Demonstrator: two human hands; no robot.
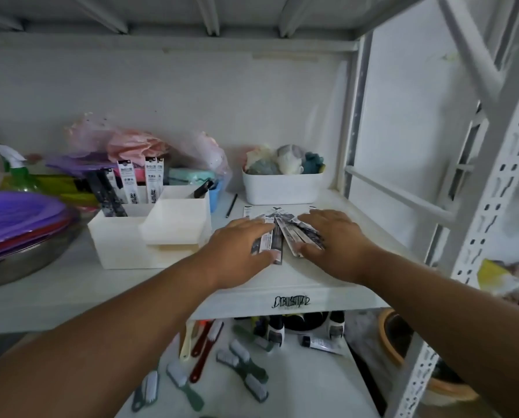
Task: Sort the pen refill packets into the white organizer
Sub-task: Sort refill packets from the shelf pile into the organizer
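Loose refill packets (285, 233) lay fanned on the shelf (282, 285), at 3 o'clock of the white organizer (125, 245). Looked thin, light, slippery and bendy; best pinched at the near ends and squared up first. Left hand (237, 245) pressed flat on them, thumb perhaps tucked under one. Right hand (330, 236) spread flat, gripping nothing. Other packets (128, 182) stood upright in the organizer's back slots.

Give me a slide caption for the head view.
Both hands, left hand and right hand, rest on refill packets beside the white organizer.
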